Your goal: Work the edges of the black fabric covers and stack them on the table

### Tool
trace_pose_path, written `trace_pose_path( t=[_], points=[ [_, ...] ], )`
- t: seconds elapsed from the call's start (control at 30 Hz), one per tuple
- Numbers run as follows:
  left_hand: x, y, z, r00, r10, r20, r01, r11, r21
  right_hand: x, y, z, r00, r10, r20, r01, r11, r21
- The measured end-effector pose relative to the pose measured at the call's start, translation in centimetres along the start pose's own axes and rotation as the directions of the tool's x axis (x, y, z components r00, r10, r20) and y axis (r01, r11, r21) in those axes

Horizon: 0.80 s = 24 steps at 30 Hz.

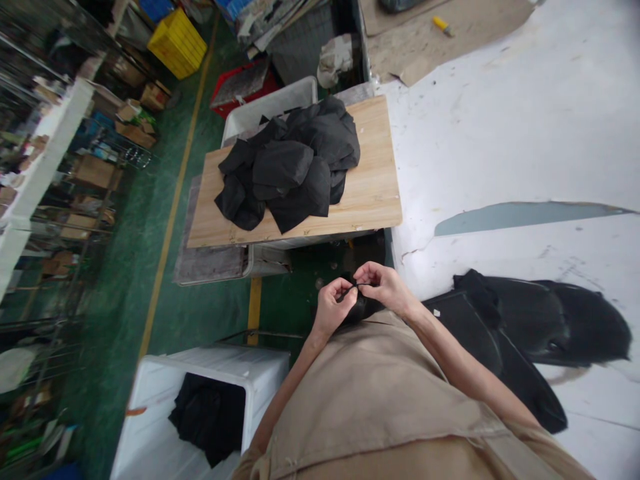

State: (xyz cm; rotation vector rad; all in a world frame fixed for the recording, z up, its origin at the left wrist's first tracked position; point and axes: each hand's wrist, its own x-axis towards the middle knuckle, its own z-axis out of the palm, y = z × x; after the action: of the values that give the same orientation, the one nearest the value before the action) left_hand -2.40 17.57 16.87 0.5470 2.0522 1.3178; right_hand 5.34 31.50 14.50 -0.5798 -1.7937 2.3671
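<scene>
A white plastic bin (pixel 210 400) holds dark cloth at lower left. Close before the waist, the left hand (pixel 334 308) and right hand (pixel 383 287) pinch a thin black cord (pixel 361 285) taut between fingertips, wrists bent inward; its black fabric piece (pixel 361 308) hangs below them, beside the white surface (pixel 525 153).

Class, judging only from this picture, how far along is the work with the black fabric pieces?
Possibly done: black pieces lie in the white bin. In hand: the left hand and right hand pinch a small black piece between them. Seemingly left: the heap of black fabric on the wooden board.
</scene>
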Motion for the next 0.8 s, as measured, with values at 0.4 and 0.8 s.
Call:
trace_pose_path(
  t=[0.4,0.8],
  points=[
    [0.2,0.0,0.6,1.000,0.003,-0.025,-0.002,0.998,0.066,-0.2,-0.2,-0.1,1.000,0.018,-0.007,-0.018,1.000,0.011],
    [0.5,-0.8,0.4,0.999,-0.041,0.003,0.041,0.999,-0.028,-0.9,-0.4,-2.1,0.981,-0.056,0.187,0.066,0.997,-0.048]
  ],
)
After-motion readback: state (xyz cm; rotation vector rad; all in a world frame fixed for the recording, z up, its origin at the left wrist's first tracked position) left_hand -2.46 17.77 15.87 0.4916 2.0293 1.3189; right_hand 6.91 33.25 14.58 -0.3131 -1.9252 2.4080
